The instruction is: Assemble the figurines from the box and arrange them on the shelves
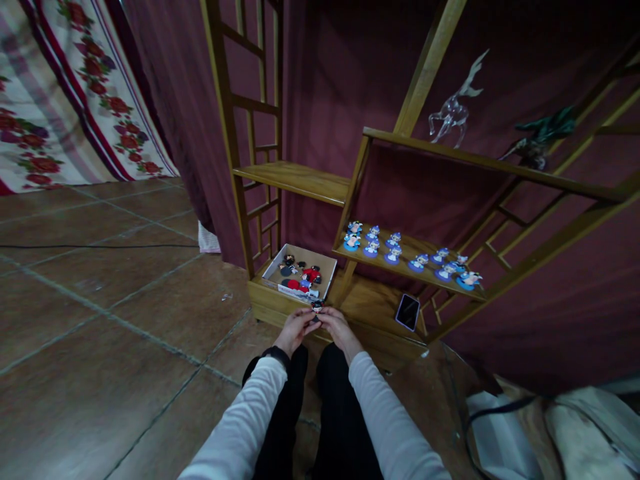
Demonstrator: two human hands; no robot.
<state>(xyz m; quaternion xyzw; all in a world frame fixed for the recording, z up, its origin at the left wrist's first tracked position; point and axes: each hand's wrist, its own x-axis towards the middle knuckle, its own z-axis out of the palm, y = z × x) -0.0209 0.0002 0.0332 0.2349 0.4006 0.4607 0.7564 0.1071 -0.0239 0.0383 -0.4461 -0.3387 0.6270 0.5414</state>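
One small figurine, black-haired with touches of red, sits between the fingertips of the left hand and the right hand, just beside the near wall of a shallow cardboard box. Fingers on both sides are narrow, bent in toward each other and closed around the lower part of the piece; its base is mostly covered, so I cannot tell how each fingertip bears on it. The step in hand looks to be handling or checking this single piece, held upright with its head clear of the fingers. Inside the box, more pieces in red and black, such as a red-clothed figure, lie loosely, some tipped over. To the right, a raised wooden shelf carries blue and purple figures standing close together, and a dark-screened device lies on the lower ledge. As I judge it, any move from here calls for one hand to take the full grip before the other lets go, with light pressure on the small parts, and for lifting clear of the box wall if the hands travel over it.
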